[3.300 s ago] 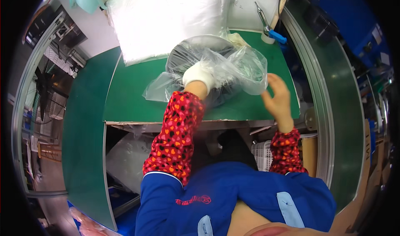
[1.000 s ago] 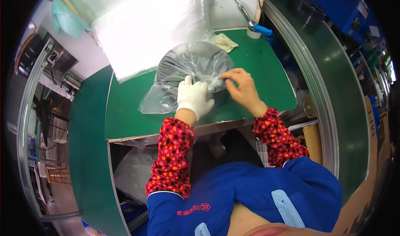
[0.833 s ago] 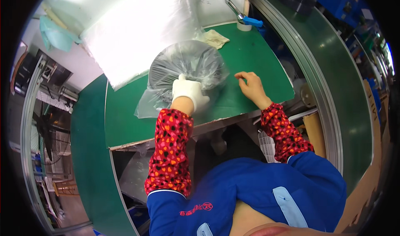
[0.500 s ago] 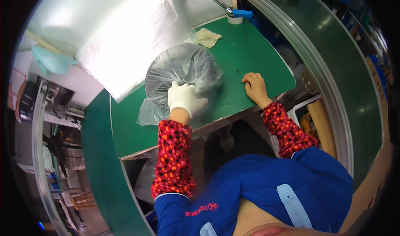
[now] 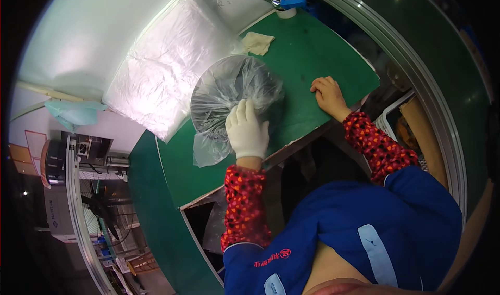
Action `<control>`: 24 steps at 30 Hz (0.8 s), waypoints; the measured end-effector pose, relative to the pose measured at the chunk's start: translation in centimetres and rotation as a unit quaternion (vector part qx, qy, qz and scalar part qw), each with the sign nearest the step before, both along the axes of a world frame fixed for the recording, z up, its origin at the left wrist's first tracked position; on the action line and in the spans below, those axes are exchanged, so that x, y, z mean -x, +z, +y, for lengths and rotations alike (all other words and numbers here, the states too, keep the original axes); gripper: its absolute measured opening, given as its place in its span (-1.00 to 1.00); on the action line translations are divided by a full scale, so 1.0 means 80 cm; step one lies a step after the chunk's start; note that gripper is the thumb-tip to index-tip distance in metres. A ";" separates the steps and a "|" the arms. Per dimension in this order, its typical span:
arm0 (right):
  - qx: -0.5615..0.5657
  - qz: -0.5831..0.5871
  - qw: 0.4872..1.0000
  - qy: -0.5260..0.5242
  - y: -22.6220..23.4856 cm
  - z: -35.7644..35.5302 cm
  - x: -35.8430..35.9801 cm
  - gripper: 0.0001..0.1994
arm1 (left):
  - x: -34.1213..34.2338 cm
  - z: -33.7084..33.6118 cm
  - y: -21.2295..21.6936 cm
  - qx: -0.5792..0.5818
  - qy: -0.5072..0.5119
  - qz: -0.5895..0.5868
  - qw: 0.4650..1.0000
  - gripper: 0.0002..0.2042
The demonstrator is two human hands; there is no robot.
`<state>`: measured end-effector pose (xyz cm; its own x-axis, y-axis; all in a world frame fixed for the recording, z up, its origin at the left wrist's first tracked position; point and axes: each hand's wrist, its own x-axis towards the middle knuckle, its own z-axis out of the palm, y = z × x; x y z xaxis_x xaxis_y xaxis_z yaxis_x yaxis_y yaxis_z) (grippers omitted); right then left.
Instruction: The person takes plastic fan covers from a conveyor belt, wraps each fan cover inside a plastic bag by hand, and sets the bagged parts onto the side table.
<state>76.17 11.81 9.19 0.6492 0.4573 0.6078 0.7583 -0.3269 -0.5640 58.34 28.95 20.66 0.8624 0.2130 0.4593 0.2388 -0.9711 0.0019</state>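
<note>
Gloved left hand (image 5: 246, 130) pressing a bagged round dark disc (image 5: 232, 99)
Fingers lie flat, released, on its clear plastic bag on the green table (image 5: 323, 50); bare right hand (image 5: 329, 95) rests open beside it

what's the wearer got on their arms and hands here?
Left hand wears a white glove; right hand is bare. Both forearms have red oversleeves with a small dark and light speckled print, elastic at the cuffs. Above them, a blue work jacket with a small red mark on the chest and paler blue patches.
</note>
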 end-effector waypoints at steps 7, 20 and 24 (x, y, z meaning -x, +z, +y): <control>0.033 0.000 0.999 0.022 -0.009 0.003 -0.014 -0.87 | -0.009 0.002 0.026 0.018 0.087 0.139 0.986 -0.63; 0.019 0.064 0.996 0.060 -0.016 -0.010 -0.006 -0.89 | 0.242 0.130 0.062 0.042 0.294 0.052 0.953 -0.76; 0.010 0.012 0.999 0.051 -0.005 -0.013 -0.015 -0.89 | 0.392 0.163 0.053 0.090 0.414 -0.003 0.906 -0.60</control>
<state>77.36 10.80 8.76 0.6128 0.5345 0.5821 0.7745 -0.2600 -0.5766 27.00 42.02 24.91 0.3700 0.8580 0.3563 0.8850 -0.4422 0.1459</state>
